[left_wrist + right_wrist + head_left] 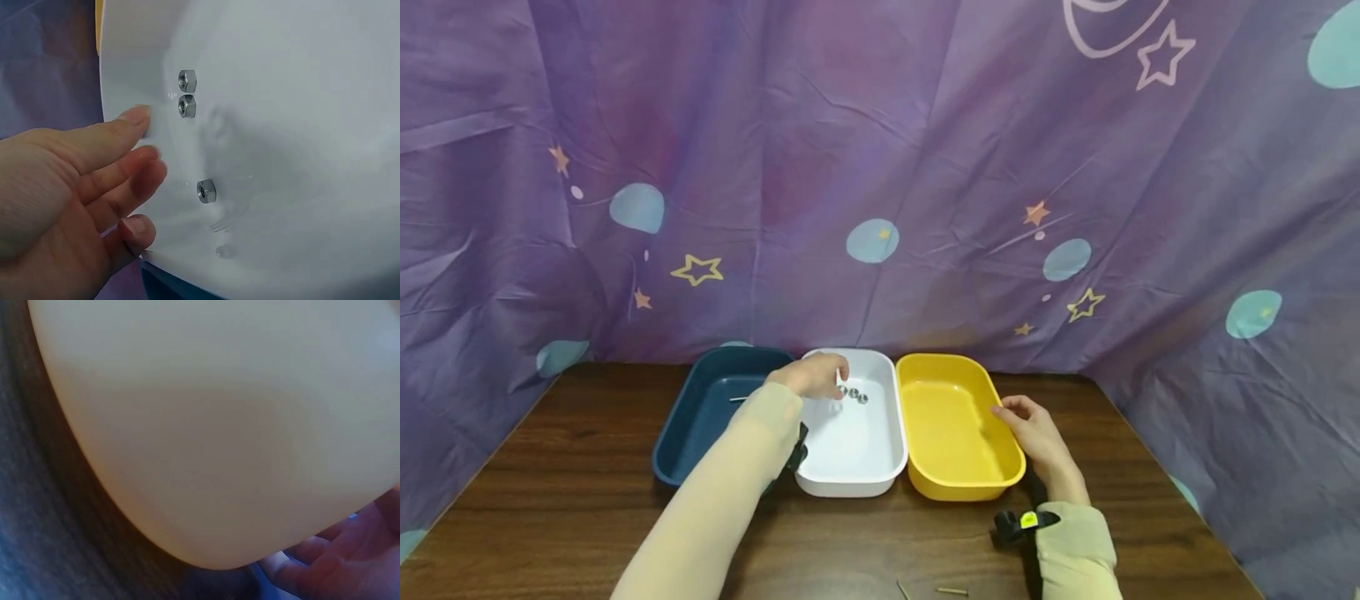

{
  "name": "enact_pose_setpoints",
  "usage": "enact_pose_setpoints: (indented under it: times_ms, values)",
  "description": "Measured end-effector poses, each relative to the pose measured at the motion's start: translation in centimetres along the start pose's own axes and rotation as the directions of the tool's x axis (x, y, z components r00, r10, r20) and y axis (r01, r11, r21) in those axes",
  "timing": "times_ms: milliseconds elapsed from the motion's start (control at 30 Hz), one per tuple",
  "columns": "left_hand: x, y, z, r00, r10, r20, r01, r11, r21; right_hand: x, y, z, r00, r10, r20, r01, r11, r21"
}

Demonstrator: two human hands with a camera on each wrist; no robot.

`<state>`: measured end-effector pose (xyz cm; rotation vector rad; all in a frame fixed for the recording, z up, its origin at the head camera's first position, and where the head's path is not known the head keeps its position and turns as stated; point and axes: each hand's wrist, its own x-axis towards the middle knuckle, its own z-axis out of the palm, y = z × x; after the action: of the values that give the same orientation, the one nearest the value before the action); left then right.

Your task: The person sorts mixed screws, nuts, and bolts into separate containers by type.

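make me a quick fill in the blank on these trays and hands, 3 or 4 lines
1. The nuts lie in the ____ tray.
2. The tray in the middle has a blue tray on one side and a ____ one on the other.
3. The right hand touches the rim of the ____ tray.
4. The left hand is over the white tray, its fingers near ____ metal nuts.

Missing words: white; yellow; yellow; three

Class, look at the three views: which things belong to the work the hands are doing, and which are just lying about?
In the work:
- left hand, fingers straight, over the white tray
- three nuts lying in that tray
- right hand, touching the yellow tray at its rim

Lying about:
- blue tray, with a small metal piece inside
- two thin screws at the near table edge
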<state>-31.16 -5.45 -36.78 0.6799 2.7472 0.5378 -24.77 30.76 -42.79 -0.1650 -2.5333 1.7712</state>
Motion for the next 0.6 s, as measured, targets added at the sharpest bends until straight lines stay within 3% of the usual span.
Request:
enact_pose_setpoints:
  times_ms: [300,600]
  values:
    - [0.1,0.1,-0.2,1.0,-0.025,0.003,0.025,0.999,-0.042,1.4,2.1,-0.2,1.0,0.005,-0.012,-0.005,1.0,0.002]
    - [-0.5,0.6,-0.6,0.999,0.035,-0.001,-0.035,0.999,0.001,1.3,2.1,-0.2,1.0,-0.02,-0.007,0.02,1.0,-0.018]
